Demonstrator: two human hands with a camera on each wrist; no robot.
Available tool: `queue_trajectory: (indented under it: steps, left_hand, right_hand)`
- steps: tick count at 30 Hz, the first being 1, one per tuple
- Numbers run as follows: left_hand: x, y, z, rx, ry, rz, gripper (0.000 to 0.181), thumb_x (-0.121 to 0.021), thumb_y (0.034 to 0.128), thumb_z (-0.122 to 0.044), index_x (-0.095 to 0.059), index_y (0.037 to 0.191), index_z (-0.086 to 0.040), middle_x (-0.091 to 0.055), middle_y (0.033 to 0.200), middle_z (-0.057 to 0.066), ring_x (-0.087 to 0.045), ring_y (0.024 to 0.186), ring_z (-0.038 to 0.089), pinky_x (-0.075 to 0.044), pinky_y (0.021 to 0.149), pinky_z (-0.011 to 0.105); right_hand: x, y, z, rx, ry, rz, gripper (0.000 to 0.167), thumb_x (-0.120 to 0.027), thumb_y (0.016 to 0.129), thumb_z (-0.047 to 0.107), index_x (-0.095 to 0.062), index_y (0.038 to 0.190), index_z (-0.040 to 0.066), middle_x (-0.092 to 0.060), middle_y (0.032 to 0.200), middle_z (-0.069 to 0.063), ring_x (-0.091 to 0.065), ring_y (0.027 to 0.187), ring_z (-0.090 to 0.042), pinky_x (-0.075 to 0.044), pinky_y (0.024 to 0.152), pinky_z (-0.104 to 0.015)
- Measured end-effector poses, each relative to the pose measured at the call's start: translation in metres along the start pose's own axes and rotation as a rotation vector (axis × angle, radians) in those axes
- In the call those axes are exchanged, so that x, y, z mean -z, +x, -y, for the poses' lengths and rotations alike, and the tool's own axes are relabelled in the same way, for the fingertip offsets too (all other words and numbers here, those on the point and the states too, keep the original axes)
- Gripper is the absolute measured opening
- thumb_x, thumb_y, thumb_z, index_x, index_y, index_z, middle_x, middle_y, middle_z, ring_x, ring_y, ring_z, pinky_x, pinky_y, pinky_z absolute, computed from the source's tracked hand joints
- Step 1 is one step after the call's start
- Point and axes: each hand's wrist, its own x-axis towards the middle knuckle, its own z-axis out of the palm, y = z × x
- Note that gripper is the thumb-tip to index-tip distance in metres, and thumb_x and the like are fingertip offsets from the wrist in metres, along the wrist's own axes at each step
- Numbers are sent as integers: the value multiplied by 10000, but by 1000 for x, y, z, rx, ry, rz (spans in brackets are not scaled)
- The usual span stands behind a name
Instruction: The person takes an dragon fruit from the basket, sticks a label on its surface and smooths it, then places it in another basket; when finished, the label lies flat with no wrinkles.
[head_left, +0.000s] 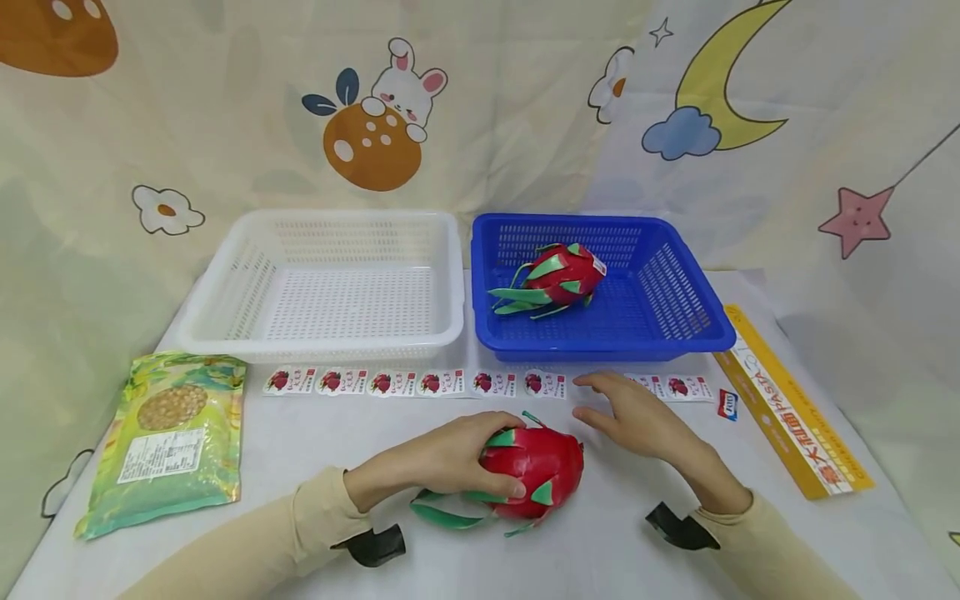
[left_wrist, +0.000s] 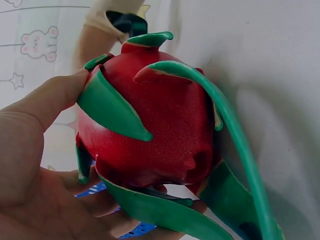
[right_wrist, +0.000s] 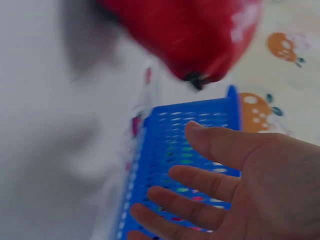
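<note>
A red artificial dragon fruit with green leaves is in the grip of my left hand, near the middle of the table. In the left wrist view, the thumb lies on one side of the dragon fruit and the other fingers curl beneath it. My right hand is held just to the right of the fruit, over the row of labels, its fingers apart with nothing between them. Printed dragon fruit labels run in a row behind the hands. Part of that row is hidden by the right hand.
A white basket stands at back left. Beside it, a blue basket holds another dragon fruit. A green-yellow packet lies at left; at right are a yellow pasta box and a small red-blue piece.
</note>
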Motion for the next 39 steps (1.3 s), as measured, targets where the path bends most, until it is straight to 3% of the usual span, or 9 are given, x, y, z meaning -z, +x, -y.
queue_trajectory:
  steps: [6, 12, 18, 30, 35, 39]
  left_hand:
    - [-1, -1, -1, 18, -4, 10, 672, -804, 749, -360, -500, 1327, -203, -575, 1215, -44, -538, 1102, 105, -543, 739, 201]
    - [3, 0, -3, 7, -3, -10, 671, -803, 756, -344, -501, 1332, -177, -574, 1220, -30, -540, 1111, 126, -540, 748, 201]
    - [1, 0, -4, 11, -35, 8, 662, -807, 754, -330, -508, 1326, -182, -575, 1211, -42, -537, 1095, 95, -537, 742, 189]
    - [-1, 0, -1, -2, -33, -1, 655, -804, 750, -337, -512, 1319, -201, -584, 1195, -61, -539, 1065, 57, -535, 732, 182]
    - [0, 0, -2, -1, -29, -1, 651, -802, 749, -338, -513, 1317, -200, -587, 1191, -61, -542, 1058, 54, -534, 732, 182]
    - [1, 0, -2, 7, -17, 2, 654, -788, 765, -359, -506, 1329, -189, -584, 1199, -55, -543, 1071, 68, -529, 743, 182]
  right_hand:
    - [-13, 18, -15, 49, -240, -24, 479, -746, 836, 220, -607, 1234, -7, -628, 1223, -196, -590, 1139, -384, -520, 911, -530]
    - [-14, 32, -20, 52, -303, -51, 478, -777, 797, 182, -629, 1209, -9, -653, 1169, -191, -614, 1069, -362, -539, 875, -513]
    - [-16, 36, -25, 46, -356, -42, 476, -801, 775, 183, -653, 1185, -10, -678, 1134, -185, -635, 1039, -359, -538, 882, -500]
    - [-18, 39, -25, 105, -373, -85, 315, -799, 768, 135, -708, 1033, -8, -688, 960, -128, -628, 895, -292, -556, 817, -456]
    - [-13, 38, -23, 33, -243, -43, 281, -767, 789, 118, -692, 1032, -2, -680, 950, -114, -624, 869, -267, -562, 807, -449]
    - [-7, 39, -26, 29, -135, 2, 259, -759, 797, 111, -686, 1028, 20, -684, 929, -87, -609, 818, -224, -566, 782, -429]
